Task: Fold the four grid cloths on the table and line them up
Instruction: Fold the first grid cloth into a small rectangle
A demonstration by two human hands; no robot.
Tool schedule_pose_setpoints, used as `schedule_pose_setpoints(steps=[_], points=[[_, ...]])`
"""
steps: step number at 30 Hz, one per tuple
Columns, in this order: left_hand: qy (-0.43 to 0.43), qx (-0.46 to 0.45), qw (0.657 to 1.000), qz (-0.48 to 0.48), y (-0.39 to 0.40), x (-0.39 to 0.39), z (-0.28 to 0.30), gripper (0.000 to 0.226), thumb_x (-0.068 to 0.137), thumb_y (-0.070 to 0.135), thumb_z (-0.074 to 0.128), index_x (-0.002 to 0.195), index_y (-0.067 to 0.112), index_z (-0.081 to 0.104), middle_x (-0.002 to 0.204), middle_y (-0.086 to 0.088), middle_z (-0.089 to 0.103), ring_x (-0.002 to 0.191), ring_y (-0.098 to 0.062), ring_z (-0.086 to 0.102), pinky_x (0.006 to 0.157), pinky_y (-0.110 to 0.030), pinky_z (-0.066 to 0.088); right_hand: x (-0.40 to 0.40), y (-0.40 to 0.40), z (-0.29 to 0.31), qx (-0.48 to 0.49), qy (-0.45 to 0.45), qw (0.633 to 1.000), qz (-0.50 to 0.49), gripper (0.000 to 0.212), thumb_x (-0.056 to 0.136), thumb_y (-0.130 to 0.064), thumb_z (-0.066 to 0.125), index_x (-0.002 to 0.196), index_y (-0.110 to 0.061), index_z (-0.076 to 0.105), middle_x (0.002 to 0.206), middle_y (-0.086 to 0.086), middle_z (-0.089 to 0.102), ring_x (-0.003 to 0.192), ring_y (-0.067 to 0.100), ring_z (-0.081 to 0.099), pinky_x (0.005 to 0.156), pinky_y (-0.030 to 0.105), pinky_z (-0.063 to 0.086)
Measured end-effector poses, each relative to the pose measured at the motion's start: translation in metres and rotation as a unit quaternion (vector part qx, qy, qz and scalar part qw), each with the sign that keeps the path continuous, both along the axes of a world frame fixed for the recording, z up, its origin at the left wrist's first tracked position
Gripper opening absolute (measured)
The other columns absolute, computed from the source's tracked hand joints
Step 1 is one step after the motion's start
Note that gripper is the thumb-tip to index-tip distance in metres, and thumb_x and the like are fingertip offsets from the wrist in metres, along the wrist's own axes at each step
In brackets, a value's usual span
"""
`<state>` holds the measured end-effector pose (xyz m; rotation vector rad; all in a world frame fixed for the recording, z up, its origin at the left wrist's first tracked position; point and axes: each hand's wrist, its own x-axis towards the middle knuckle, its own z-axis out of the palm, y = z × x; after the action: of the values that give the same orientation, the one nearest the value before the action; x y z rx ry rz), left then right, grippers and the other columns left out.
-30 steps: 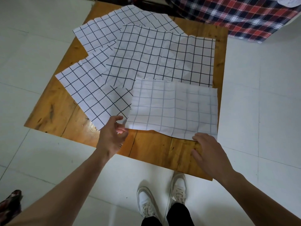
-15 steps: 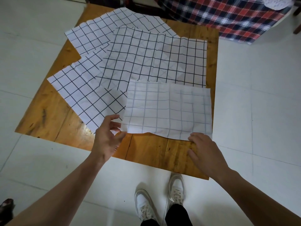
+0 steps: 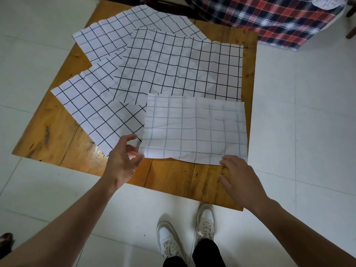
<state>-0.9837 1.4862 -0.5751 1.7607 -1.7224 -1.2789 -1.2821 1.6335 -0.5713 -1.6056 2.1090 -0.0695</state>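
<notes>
Folded grid cloth [image 3: 194,130] at the table [image 3: 173,178] front edge — left hand [image 3: 123,160] open-fingered at its near-left corner, right hand [image 3: 238,176] spread flat on its near-right corner

four grid cloths [image 3: 179,70], overlapping, nearest folded [image 3: 194,130]

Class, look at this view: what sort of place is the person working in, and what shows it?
Probably a room in a home: a low wooden table on a white tiled floor, with a plaid cloth draped over furniture behind it.
</notes>
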Motion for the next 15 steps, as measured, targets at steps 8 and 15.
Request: schedule_pose_setpoints(steps=[8,15], points=[[-0.041,0.026,0.999,-0.018,0.0,-0.001,0.003,0.051,0.087,0.012,0.074,0.131,0.017,0.049,0.093,-0.001,0.066,0.095,-0.018,0.063,0.077,-0.024,0.047,-0.002,0.001,0.001,0.009,0.015,1.0,0.013,0.041,0.097,-0.033,0.053,0.136,-0.021,0.051,0.144,-0.007,0.045,0.129,0.011,0.043,0.104,0.027,0.033],[-0.171,-0.218,0.955,-0.108,0.014,-0.022,-0.001,0.036,0.085,0.017,0.071,0.119,0.016,0.061,0.112,-0.007,0.062,0.101,-0.027,0.056,0.076,-0.04,0.054,0.002,-0.008,0.001,-0.059,-0.02,0.997,-0.048,0.034,0.096,-0.027,0.056,0.13,-0.022,0.057,0.137,-0.002,0.052,0.126,0.015,0.045,0.104,0.027,0.033]])
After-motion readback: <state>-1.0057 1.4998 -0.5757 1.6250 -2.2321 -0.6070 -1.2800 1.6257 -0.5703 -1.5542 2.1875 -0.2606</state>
